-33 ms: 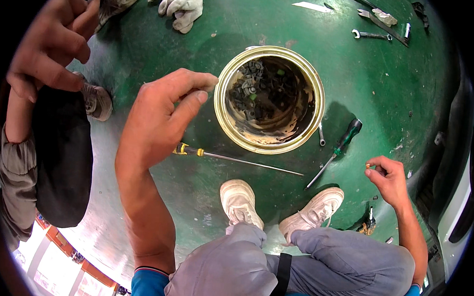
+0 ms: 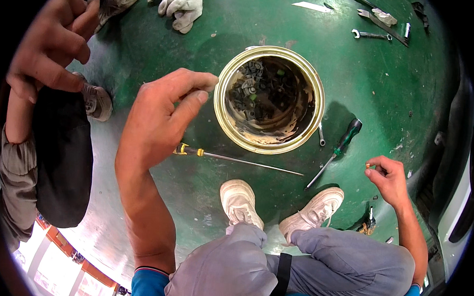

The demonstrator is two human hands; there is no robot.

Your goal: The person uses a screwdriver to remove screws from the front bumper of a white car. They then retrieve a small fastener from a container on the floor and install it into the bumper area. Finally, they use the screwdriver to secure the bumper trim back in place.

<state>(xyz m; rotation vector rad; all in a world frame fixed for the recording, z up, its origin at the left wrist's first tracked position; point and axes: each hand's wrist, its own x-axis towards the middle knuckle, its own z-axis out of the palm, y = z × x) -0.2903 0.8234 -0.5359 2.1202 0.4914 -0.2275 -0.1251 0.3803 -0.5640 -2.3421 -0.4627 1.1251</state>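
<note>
Left of the metal tin (image 2: 267, 148), my left hand (image 2: 157, 114) hung by its rim, thumb and forefinger parted; whether I touched it, I couldn't tell. Right of the tin and nearer me, my right hand (image 2: 391, 179) pinched a small orange-brown piece (image 2: 368, 166). Dark parts (image 2: 252, 88) lay inside the tin, a green-handled screwdriver (image 2: 346, 137) to its right.

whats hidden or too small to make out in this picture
All in the head view:
Small piece: too tiny and partly covered by the right hand.
Yellow-and-black screwdriver: handle end hidden behind the left hand.
Wrench beside the bucket: one end hidden by the bucket.
Dark parts inside: heaped in shadow, too jumbled to count.
Other person: head cut off by the picture's dark rim.
</note>
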